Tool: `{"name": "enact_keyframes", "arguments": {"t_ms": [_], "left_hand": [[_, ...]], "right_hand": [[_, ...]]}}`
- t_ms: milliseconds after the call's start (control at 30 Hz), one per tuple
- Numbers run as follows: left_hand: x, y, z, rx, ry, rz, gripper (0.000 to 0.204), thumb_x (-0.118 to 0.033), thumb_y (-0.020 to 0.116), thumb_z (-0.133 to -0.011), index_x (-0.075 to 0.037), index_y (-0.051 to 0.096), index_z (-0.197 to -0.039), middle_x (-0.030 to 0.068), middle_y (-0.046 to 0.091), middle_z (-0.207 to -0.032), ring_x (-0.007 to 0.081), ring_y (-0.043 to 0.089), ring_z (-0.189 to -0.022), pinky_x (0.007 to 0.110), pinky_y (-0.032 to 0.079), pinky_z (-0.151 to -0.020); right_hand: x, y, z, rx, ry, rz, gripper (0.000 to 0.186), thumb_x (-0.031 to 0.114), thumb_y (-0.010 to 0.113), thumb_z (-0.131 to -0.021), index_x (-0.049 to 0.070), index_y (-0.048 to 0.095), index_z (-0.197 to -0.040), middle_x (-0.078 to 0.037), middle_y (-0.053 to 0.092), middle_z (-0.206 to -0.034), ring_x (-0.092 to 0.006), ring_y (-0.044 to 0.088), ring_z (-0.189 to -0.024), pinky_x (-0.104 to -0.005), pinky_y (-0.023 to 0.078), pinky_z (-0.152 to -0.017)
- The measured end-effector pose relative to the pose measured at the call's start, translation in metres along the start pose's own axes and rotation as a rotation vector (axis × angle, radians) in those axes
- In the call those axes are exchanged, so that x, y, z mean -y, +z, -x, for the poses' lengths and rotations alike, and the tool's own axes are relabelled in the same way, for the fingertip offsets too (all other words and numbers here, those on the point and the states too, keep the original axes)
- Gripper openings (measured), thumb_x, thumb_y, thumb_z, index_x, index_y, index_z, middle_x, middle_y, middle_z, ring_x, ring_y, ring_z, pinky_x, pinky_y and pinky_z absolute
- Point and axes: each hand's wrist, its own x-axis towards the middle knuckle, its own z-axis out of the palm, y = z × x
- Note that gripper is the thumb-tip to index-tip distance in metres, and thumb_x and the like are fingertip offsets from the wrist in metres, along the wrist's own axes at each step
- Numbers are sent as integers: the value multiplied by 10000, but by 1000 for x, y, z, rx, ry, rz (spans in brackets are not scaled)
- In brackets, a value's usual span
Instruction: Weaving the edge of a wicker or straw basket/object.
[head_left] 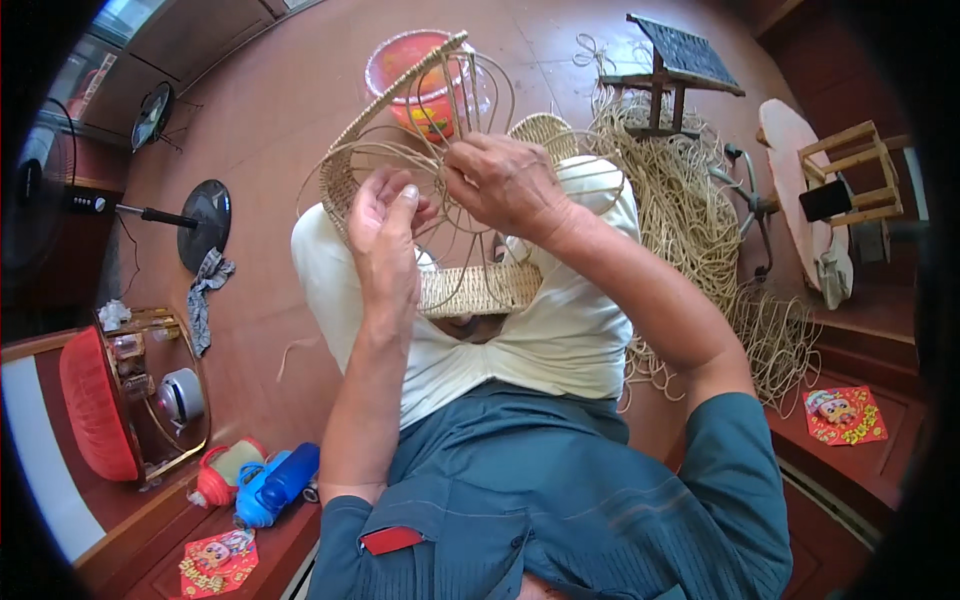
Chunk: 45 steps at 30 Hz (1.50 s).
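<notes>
Between my knees rests a partly woven basket [480, 290] of tan twisted cord, with a plaited rim and long loose strands [470, 95] looping across its opening. My right hand [508, 183] is closed in a pinch on the cord strands at the centre of the basket; its fingertips are partly hidden. Just left of it, my left hand [385, 215] is palm up inside the basket's edge, fingers loosely curled and thumb apart, close to the strands. I see nothing held in it.
A red patterned bucket [425, 118] stands beyond the basket. A large heap of cord [690, 210] spreads over the floor at right, beside a small dark stool [680, 60]. At left are a standing fan [205, 225] and several bottles [285, 480].
</notes>
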Motion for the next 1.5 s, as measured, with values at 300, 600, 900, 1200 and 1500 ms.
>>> {"name": "enact_keyframes", "arguments": {"t_ms": [300, 600, 900, 1200, 1500], "left_hand": [[29, 4, -43, 74, -87, 149, 236, -135, 699, -1084, -49, 638, -1296, 7, 653, -963, 76, 631, -722, 248, 533, -598], [13, -9, -24, -173, 780, -1551, 299, -303, 663, -1103, -5, 688, -1084, 134, 698, -922, 316, 697, -758, 441, 595, -768], [11, 8, -11, -60, 390, -799, 222, -187, 703, -1031, 21, 741, -1099, 194, 744, -1034, 382, 713, -973, 490, 539, -906], [29, 15, 2, -12, 490, -954, 167, -210, 730, -954, -49, 753, -989, 130, 728, -919, 351, 673, -1013, 486, 464, -992], [47, 23, 0, -186, 584, -1074, 123, -194, 766, -918, -79, 721, -913, 105, 724, -897, 353, 677, -949, 488, 462, -943]], "right_hand": [[2, -2, 7, 18, -12, 32, 171, 224, 715, -974, 108, 639, -874, -77, 650, -819, -304, 729, -786, -442, 586, -699], [-1, -2, 8, 38, -23, -16, 148, 217, 714, -988, 93, 655, -934, -81, 669, -896, -291, 738, -874, -426, 596, -771], [0, -4, 6, 26, -26, -30, 144, 222, 722, -1001, 98, 649, -1010, -87, 685, -904, -291, 744, -880, -418, 597, -771], [0, -8, 8, 34, -65, -28, 186, 213, 729, -986, 92, 603, -1051, -88, 690, -926, -296, 741, -878, -408, 600, -757], [-5, -14, 7, 85, -126, -49, 154, 128, 696, -962, 71, 618, -1082, -107, 605, -954, -324, 707, -856, -409, 596, -742]]}}
